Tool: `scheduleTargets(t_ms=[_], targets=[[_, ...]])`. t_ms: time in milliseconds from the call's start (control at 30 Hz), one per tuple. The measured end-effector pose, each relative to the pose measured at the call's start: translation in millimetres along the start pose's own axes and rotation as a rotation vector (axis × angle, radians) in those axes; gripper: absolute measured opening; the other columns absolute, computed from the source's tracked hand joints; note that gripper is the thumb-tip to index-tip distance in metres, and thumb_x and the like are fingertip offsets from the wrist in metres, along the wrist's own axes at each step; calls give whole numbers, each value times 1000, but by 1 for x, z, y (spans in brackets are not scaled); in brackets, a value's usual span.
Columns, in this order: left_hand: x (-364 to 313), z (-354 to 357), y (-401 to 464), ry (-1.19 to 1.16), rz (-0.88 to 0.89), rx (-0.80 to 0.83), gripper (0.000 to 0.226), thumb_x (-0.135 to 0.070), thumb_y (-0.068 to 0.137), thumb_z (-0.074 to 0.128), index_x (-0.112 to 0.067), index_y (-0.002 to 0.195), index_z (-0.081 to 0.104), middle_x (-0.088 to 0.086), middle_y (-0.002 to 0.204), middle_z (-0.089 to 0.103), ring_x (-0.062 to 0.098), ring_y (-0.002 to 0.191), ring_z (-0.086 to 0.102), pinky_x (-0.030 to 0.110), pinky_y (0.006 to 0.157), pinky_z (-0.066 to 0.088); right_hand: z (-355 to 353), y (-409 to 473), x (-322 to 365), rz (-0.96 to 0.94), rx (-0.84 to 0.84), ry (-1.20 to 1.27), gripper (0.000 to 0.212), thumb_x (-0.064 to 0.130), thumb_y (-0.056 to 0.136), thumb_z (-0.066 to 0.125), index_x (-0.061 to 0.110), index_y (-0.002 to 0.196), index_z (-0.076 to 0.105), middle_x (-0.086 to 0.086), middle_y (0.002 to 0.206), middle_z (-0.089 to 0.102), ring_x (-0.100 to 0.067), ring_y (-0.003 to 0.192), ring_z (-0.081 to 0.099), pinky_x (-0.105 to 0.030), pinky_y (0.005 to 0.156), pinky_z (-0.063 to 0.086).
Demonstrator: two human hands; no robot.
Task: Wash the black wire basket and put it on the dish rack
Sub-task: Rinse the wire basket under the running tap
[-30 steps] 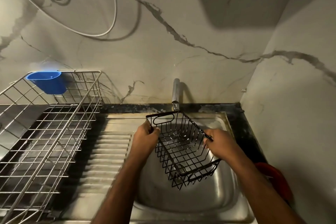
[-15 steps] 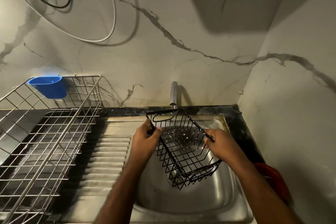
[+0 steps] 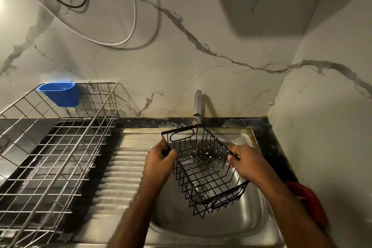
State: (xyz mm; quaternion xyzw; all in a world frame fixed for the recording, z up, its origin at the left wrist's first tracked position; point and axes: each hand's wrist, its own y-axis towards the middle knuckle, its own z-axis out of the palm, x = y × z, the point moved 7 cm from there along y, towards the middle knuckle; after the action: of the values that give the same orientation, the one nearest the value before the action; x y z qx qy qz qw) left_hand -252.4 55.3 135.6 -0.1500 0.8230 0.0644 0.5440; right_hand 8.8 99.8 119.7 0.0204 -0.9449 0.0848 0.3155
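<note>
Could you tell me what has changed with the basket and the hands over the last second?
Very little. The black wire basket sits a touch nearer the tap, its far rim now under the spout; the camera tilt may account for some of that. Nothing was taken up or released: the left hand and right hand keep their grip on opposite rims over the sink. The dish rack is unchanged.

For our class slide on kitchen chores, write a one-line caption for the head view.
Both hands, left and right, hold the black wire basket under the tap over the sink.
</note>
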Motion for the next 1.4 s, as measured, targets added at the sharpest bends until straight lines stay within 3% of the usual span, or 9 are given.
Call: scheduleTargets(t_ms=[133,300,500,667,733,833,967,1133,1400], targets=[[9,-5,1,-14,-21,5,6,-14,94,62,-15,90,66,17,89,75,36,86,72,52,77,61,1,0,8,-26,-17,-11,33,22,99,59,19,132,63,-1,112,74,-5,90,63,-10,65,36],[10,-8,1,-36,-24,-5,5,-17,93,63,-20,89,64,18,93,75,37,89,72,57,82,59,-1,-1,13,-33,-25,-4,37,21,99,59,17,136,60,-4,124,70,-15,110,65,-15,83,37],[13,-4,4,2,-4,27,21,-27,89,63,-8,98,69,17,91,75,37,88,72,59,81,59,-3,5,10,-55,0,-47,31,21,98,60,18,129,66,-4,109,74,-10,92,66,-18,74,40],[15,2,2,47,30,7,9,-18,94,64,-10,92,68,15,86,74,30,79,71,40,71,61,-5,5,1,-50,10,-36,28,22,97,62,19,124,69,0,105,75,-10,90,68,-21,76,46],[13,2,-2,52,47,-38,9,-13,93,65,-8,86,66,17,79,70,23,66,64,20,56,50,-4,6,0,-47,26,-21,28,20,96,63,19,123,69,0,102,75,-4,76,64,-21,71,47],[10,2,-9,49,65,-72,11,-11,92,65,-5,83,65,18,75,67,15,62,54,15,51,41,-3,7,-3,-22,37,13,32,19,96,63,19,128,67,-1,93,75,-1,51,59,-17,55,47],[15,1,-13,21,82,-82,6,-13,92,65,-10,87,67,14,77,69,27,68,62,27,55,48,1,4,-5,-4,62,53,41,18,96,65,17,137,58,0,98,74,-6,46,63,-15,49,46],[17,-2,-15,20,85,-92,5,-13,92,65,-14,90,69,11,77,71,26,72,65,26,57,51,4,2,-2,-7,68,55,46,19,96,65,18,140,55,0,106,73,-1,44,61,-11,47,43],[19,-5,-13,22,73,-100,5,-14,91,66,-11,94,69,13,83,74,31,79,70,47,70,58,2,4,4,-21,70,63,43,18,97,62,19,140,57,-1,111,73,2,40,57,-11,46,43]])
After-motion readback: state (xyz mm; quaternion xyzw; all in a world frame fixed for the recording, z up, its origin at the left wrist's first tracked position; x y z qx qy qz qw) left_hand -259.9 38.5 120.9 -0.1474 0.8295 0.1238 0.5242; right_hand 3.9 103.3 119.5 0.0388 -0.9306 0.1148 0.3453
